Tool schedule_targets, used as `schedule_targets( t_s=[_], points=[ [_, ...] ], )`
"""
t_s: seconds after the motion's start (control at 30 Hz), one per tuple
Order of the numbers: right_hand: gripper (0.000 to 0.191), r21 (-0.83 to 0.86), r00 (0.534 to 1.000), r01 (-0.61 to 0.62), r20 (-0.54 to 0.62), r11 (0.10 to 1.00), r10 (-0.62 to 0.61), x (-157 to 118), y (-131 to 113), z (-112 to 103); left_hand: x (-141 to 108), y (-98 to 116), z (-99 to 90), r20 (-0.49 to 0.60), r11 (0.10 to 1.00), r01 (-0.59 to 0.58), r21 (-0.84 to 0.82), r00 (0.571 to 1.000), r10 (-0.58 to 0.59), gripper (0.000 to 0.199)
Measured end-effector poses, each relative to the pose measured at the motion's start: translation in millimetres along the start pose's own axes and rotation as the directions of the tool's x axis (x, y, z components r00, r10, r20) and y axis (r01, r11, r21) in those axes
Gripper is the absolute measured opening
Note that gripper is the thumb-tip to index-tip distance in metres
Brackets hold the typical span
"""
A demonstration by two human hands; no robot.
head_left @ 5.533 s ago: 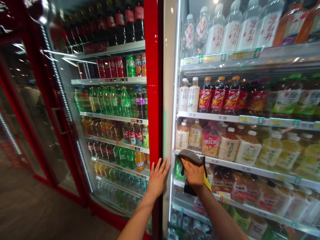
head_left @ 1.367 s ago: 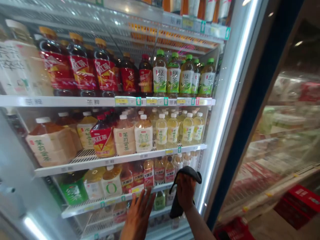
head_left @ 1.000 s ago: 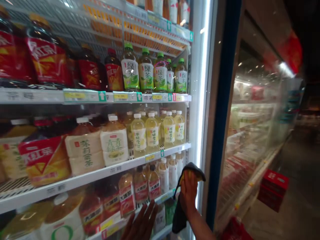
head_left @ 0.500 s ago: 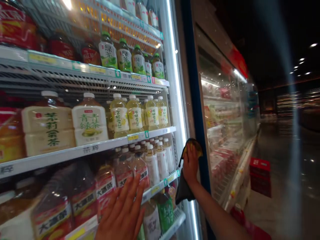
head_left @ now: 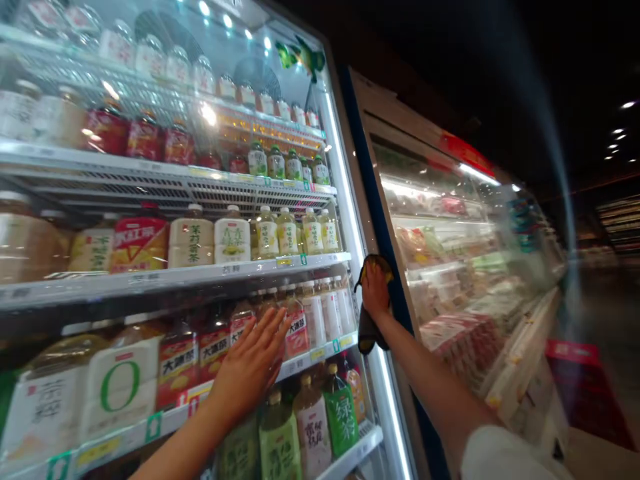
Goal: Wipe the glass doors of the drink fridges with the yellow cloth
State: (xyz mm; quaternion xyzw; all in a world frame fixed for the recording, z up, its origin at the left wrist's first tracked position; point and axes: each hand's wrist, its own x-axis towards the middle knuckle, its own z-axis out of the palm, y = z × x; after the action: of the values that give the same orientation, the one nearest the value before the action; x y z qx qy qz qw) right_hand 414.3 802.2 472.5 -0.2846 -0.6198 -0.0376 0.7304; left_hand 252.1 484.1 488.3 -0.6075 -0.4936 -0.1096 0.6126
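Note:
My right hand (head_left: 376, 287) is closed on a dark cloth (head_left: 373, 330) with a yellow patch, pressed against the right edge of the cooler's glass door beside the bright light strip. The lower part of the cloth hangs below my fingers. My left hand (head_left: 257, 353) lies flat against or just before the glass, its fingers spread and nothing in it. Behind it are red-labelled tea bottles (head_left: 179, 367) on a shelf.
Shelves of bottled drinks fill the cooler, with green tea bottles (head_left: 341, 407) low down. A dark blue post (head_left: 377, 200) divides it from a second glass-fronted case (head_left: 440, 267) of packaged goods. A red box (head_left: 587, 387) stands on the floor at the right.
The view has drawn back and tilted, showing more of the cooler. My left hand appears higher, with its forearm now in view. My right hand still holds the cloth at the door's edge.

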Motion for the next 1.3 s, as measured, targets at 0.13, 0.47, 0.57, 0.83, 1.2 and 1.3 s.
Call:
schedule_targets(
  t_s=[0.13, 0.47, 0.57, 0.83, 1.2, 1.3],
  points=[
    [0.053, 0.019, 0.999, -0.013, -0.036, 1.000, 0.013, 88.4, -22.2, 11.9, -5.4, -5.4, -4.0, 0.016, 0.998, -0.055, 0.041, 0.998, 0.054, 0.060],
    [0.051, -0.029, 1.000, 0.017, -0.019, 0.999, -0.018, 1.6, 20.5, 6.5, -9.6, 4.1, 6.1, -0.037, 0.991, -0.033, 0.129, 0.999, 0.038, 0.065],
    [0.052, -0.018, 0.999, 0.042, 0.002, 0.999, -0.042, 42.2, 17.7, 12.4, -9.2, 6.3, 6.4, -0.059, 0.994, -0.022, 0.109, 0.998, 0.029, 0.065],
    [0.053, -0.012, 0.983, 0.099, 0.153, 0.995, -0.096, -37.6, 53.0, -10.5, -11.0, 17.9, 9.6, -0.046, 0.996, 0.017, 0.087, 0.999, -0.013, 0.074],
    [0.053, -0.033, 0.902, 0.185, 0.402, 0.982, -0.156, 1.6, -74.4, -25.5, -15.1, 22.2, 1.8, 0.054, 0.990, 0.005, 0.140, 0.998, -0.013, 0.078],
    [0.048, 0.066, 0.831, 0.370, 0.423, 0.927, -0.362, -36.0, -54.9, -36.1, -21.8, 12.0, -14.4, 0.135, 0.993, -0.010, 0.118, 0.991, -0.006, 0.075]
  ],
)
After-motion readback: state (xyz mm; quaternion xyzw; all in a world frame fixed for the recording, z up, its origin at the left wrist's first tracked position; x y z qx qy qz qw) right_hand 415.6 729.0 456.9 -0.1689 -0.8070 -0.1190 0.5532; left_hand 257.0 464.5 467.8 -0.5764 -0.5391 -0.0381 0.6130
